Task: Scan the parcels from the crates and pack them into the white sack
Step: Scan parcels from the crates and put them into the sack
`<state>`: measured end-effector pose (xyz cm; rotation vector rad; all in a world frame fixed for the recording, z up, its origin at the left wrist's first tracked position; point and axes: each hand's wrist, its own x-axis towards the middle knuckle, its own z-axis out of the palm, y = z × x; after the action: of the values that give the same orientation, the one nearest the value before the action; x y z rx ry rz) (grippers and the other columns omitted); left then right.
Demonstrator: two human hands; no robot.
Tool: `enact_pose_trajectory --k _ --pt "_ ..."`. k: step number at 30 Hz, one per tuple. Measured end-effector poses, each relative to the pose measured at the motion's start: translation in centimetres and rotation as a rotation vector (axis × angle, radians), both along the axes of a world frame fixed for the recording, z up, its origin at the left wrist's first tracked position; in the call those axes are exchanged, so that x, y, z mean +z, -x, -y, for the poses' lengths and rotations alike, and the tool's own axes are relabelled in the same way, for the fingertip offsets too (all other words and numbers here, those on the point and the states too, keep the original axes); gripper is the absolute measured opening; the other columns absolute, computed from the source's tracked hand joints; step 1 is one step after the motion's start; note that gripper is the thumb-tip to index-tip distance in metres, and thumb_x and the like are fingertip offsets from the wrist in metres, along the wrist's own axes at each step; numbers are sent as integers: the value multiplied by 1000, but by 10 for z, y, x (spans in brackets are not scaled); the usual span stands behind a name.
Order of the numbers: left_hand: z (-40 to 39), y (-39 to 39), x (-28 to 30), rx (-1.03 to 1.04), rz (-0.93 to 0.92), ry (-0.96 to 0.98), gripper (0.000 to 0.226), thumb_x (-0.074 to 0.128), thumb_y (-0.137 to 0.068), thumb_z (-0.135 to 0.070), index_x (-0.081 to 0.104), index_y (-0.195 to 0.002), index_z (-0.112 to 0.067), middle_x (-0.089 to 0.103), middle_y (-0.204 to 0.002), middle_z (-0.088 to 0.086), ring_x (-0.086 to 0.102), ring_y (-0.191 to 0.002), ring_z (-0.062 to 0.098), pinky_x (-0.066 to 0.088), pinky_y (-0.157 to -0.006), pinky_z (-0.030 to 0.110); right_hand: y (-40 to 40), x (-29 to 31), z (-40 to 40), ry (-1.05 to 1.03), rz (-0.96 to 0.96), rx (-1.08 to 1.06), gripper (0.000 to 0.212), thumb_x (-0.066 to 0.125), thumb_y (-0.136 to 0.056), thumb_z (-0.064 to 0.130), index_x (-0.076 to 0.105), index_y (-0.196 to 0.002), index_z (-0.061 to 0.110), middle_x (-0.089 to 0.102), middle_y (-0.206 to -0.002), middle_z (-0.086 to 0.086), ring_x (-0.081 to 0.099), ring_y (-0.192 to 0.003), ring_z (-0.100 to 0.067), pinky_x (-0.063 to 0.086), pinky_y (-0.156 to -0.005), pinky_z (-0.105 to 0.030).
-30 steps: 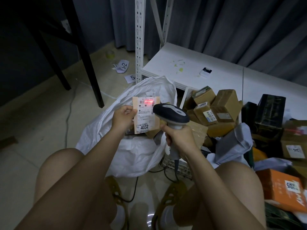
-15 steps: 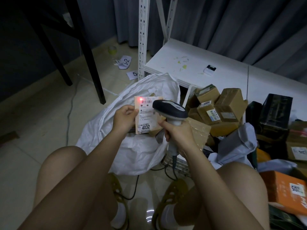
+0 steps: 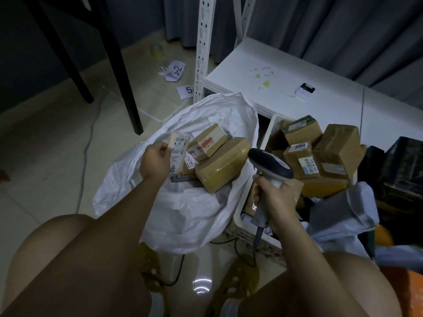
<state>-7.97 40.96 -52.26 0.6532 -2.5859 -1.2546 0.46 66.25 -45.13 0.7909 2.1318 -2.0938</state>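
A small parcel (image 3: 178,154) is being pinched at its left edge by the left hand (image 3: 155,162), thumb on the near face and fingers (image 3: 163,150) curled behind, and is being held over the open mouth of the sack (image 3: 190,211). The scanner (image 3: 269,170) is being gripped by its handle in the right hand (image 3: 275,200), fingers wrapped round it, just left of the crate (image 3: 239,216).

Boxes (image 3: 223,165) are already being stacked high inside the sack, near its right rim. If the parcel is being let go from this light edge pinch, it is likely being sent off that stack and onto the floor. The sack's limp rim is probably being left to sag, and the scanner cable (image 3: 257,241) risks being snagged by the knees.
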Motion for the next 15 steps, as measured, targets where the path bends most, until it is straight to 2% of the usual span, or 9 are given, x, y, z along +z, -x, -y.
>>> enact_pose_trajectory --k 4,7,9,11,14,15 --pt "-7 8 -29 -151 130 90 18 55 -92 -24 68 -94 -10 66 -95 14 61 -89 32 49 -72 37 17 -8 8 38 67 0 26 68 -86 15 55 -65 9 52 -52 -5 48 -45 -16 42 -51 -30" --pt "-8 2 -51 -525 445 127 19 58 -90 -17 70 -100 -5 68 -104 18 62 -98 34 49 -81 35 25 -13 15 62 75 27 26 66 -88 11 54 -65 7 51 -53 -7 46 -44 -16 41 -45 -26" --pt "-9 -4 -52 -614 537 83 18 62 -87 -15 71 -100 -6 67 -107 20 62 -102 34 47 -84 33 28 -14 17 54 65 51 27 65 -89 10 53 -64 7 50 -53 -6 46 -43 -16 41 -45 -26" --pt "-15 -7 -48 -532 461 -28 17 59 -87 -8 69 -101 -8 66 -108 20 61 -103 35 47 -82 34 29 -15 15 50 63 59 27 65 -89 10 53 -65 7 51 -53 -6 46 -43 -16 41 -44 -25" --pt "-32 -12 -29 -391 310 -85 35 50 -92 -3 58 -126 -7 60 -122 16 57 -110 32 45 -82 30 27 -14 5 42 66 27 24 66 -88 11 55 -67 7 51 -53 -6 47 -44 -16 41 -47 -27" --pt "-37 -13 -23 -381 258 -132 36 48 -93 -3 56 -128 -7 59 -122 14 57 -108 30 46 -79 30 26 -13 -1 29 64 14 25 66 -88 12 55 -67 8 51 -53 -7 47 -46 -17 42 -49 -29"
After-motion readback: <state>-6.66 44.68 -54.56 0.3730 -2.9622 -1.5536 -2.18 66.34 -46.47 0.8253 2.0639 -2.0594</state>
